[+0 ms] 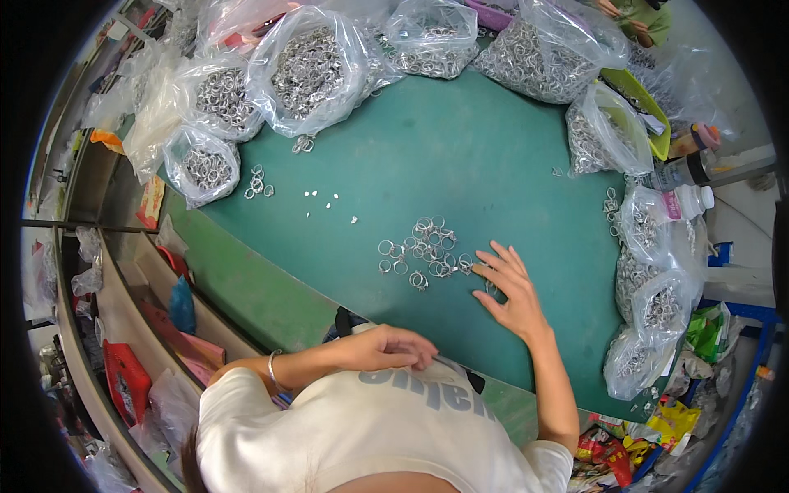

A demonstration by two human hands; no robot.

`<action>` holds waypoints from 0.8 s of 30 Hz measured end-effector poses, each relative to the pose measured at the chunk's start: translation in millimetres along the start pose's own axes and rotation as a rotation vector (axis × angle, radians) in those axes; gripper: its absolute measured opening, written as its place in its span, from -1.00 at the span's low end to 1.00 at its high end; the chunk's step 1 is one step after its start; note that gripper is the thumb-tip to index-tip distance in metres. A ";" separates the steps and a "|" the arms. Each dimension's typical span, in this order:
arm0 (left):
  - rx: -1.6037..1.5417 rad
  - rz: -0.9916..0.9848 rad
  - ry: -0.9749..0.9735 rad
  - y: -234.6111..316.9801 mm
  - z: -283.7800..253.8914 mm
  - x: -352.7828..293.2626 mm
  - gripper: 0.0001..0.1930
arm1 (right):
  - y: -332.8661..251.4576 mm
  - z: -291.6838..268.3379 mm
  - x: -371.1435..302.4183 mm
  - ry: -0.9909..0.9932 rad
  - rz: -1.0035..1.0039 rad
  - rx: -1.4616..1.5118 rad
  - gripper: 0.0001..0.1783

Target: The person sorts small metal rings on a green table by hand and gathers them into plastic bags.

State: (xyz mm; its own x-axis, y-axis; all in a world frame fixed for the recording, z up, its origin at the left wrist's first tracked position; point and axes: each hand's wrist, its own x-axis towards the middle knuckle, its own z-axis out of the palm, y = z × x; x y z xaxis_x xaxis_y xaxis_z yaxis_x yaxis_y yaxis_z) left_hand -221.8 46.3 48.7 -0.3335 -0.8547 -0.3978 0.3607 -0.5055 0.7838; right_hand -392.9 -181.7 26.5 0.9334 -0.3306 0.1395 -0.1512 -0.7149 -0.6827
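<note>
A loose pile of silver-coloured rings (429, 240) lies on the green table in front of me. My right hand (514, 294) is at the right end of this pile, fingers spread and thumb apart. Its fingertips reach a few rings (491, 287), partly hidden under them. Close to my body, over the near table edge, my left hand (388, 348) has its fingers curled together. Whatever it holds, if anything, is hidden.
Clear plastic bags of rings (308, 74) line the far edge, with more bags (649, 304) along the right. Several small white pieces (332, 206) and a few rings (257, 182) lie to the left. Bottles (689, 201) stand at right. Another person's hand (639, 31) shows far right.
</note>
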 end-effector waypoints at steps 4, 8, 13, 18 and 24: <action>-0.247 -0.137 -0.031 -38.6 -7.3 -4.9 -0.68 | -21.1 13.1 -29.1 0.054 0.065 0.039 -0.66; -0.857 -0.328 -0.066 -67.4 -23.0 8.9 -0.58 | -45.9 35.8 -45.2 0.044 0.053 0.094 -0.67; -1.174 -0.262 -0.377 -105.1 -21.0 46.9 -0.50 | -83.7 75.4 -61.8 -0.026 -0.025 0.198 -0.70; -1.429 -0.134 -0.554 -107.1 -14.8 46.1 -0.52 | -95.5 76.4 -56.0 0.013 -0.081 0.333 -0.69; -0.922 -0.359 -0.040 -86.9 -11.3 43.6 -0.60 | -40.4 42.5 2.6 0.326 0.098 -0.160 -0.68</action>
State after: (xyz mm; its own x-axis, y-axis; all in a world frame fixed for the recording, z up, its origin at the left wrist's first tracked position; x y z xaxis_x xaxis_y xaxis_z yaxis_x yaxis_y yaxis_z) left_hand -257.8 51.6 -42.2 -0.5792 -0.6365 -0.5093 0.7633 -0.6428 -0.0648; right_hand -370.5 -127.5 24.0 0.7633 -0.5626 0.3175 -0.3077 -0.7488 -0.5870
